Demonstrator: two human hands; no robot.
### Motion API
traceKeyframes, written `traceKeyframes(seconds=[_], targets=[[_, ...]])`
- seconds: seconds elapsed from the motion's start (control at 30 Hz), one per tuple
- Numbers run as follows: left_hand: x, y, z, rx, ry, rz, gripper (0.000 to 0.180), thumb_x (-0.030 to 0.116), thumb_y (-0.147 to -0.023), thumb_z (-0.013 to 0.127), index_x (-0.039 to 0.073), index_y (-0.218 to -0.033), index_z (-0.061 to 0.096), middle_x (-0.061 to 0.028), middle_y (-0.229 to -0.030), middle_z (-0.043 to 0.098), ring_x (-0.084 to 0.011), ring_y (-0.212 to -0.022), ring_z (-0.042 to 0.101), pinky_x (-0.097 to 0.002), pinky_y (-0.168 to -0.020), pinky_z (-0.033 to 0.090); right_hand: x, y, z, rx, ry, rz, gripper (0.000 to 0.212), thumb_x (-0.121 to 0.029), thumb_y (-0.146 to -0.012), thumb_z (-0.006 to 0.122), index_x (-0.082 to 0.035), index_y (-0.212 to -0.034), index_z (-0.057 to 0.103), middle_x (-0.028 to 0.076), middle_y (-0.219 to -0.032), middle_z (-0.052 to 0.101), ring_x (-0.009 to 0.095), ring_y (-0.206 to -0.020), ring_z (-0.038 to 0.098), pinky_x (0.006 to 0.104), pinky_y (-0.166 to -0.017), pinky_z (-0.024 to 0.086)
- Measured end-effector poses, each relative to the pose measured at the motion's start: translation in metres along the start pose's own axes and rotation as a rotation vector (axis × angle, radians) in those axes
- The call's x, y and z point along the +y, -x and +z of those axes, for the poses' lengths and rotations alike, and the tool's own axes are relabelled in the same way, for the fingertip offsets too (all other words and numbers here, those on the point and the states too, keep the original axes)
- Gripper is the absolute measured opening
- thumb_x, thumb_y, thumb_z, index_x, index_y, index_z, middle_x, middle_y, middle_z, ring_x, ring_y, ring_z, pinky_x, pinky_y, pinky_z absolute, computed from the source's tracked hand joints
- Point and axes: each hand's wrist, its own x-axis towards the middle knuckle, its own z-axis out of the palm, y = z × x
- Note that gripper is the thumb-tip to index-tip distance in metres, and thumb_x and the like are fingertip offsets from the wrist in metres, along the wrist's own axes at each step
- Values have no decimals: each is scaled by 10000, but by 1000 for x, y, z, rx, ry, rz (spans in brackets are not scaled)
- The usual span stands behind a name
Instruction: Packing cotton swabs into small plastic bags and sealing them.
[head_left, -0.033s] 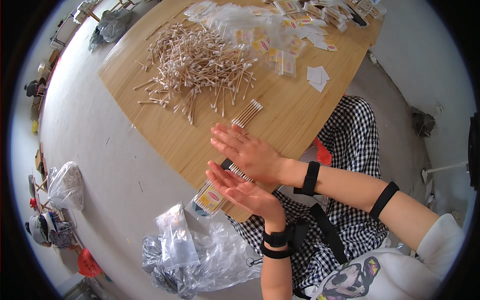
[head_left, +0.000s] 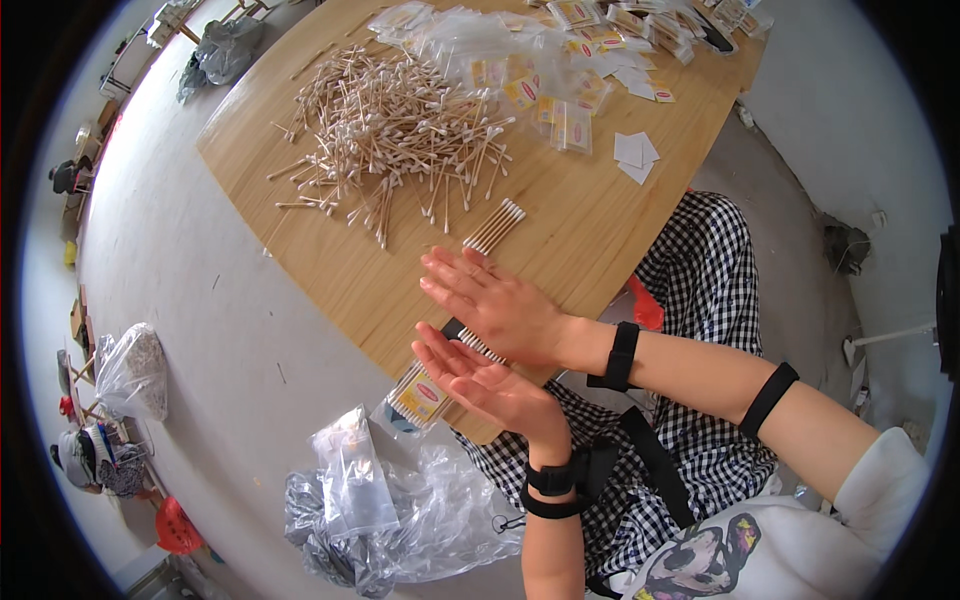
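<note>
My left hand (head_left: pixel 492 390) is open, palm turned up and fingers stretched out, above the table's near corner. Just beyond it my right hand (head_left: pixel 508 312) is also open, fingers extended, its palm facing the left one. Neither holds anything visible. Between the hands shows part of a row of cotton swabs (head_left: pixel 483 346), the rest hidden by them. A flat pack of cotton swabs with a yellow label (head_left: pixel 420 395) lies beside my left fingers, partly covered. By my right fingertips a small neat row of cotton swabs (head_left: pixel 494 228) rests on the wooden table (head_left: pixel 570 215).
A big loose heap of cotton swabs (head_left: pixel 395 130) covers the table's far left. Clear plastic bags (head_left: pixel 455 45), labelled packs (head_left: pixel 570 128) and white cards (head_left: pixel 636 155) lie further back and right. Crumpled clear plastic (head_left: pixel 430 520) sits below the near corner.
</note>
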Motion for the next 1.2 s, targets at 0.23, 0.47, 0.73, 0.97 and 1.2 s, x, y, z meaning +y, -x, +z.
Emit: traceKeyframes(seconds=[0.23,0.47,0.73,0.97,1.2], targets=[[56,-46,-48,107,-611,209,446,294,-1059,418,-4,-1389,455,-163,-1394,509,-234,-1328,452,-358,-1136,307,1,0,1,-36,41,-35,534,-98,-923,465,27,-1438,397,153,-1579,305,277,-1501,223,439,-1227,202],[62,-85,-84,-75,-1202,-156,272,220,-1004,532,-39,-1074,573,-169,-1083,611,-277,-1051,546,-393,-875,437,-9,-13,12,45,66,-84,494,-136,-926,463,72,-1374,466,196,-1521,390,306,-1461,311,429,-1208,258],[62,-53,-66,-126,-1099,294,374,185,-922,646,-28,-1201,519,-184,-1234,545,-325,-1162,511,-434,-1038,374,-10,-16,14,31,12,-104,502,-137,-925,461,72,-1382,461,201,-1517,393,309,-1453,323,428,-1210,252],[48,-38,-52,-511,-1372,381,883,88,-731,803,8,-1477,338,-203,-1547,326,-390,-1471,232,-519,-1192,193,-6,-14,17,47,-30,-71,501,-128,-924,463,57,-1390,464,195,-1530,379,297,-1460,312,427,-1213,243],[50,-36,-47,-507,-1377,342,884,76,-741,787,-16,-1486,319,-201,-1551,323,-396,-1476,219,-521,-1198,176,-6,-14,19,57,-21,-93,490,-163,-935,474,44,-1379,487,188,-1522,396,288,-1454,325,437,-1211,247]])
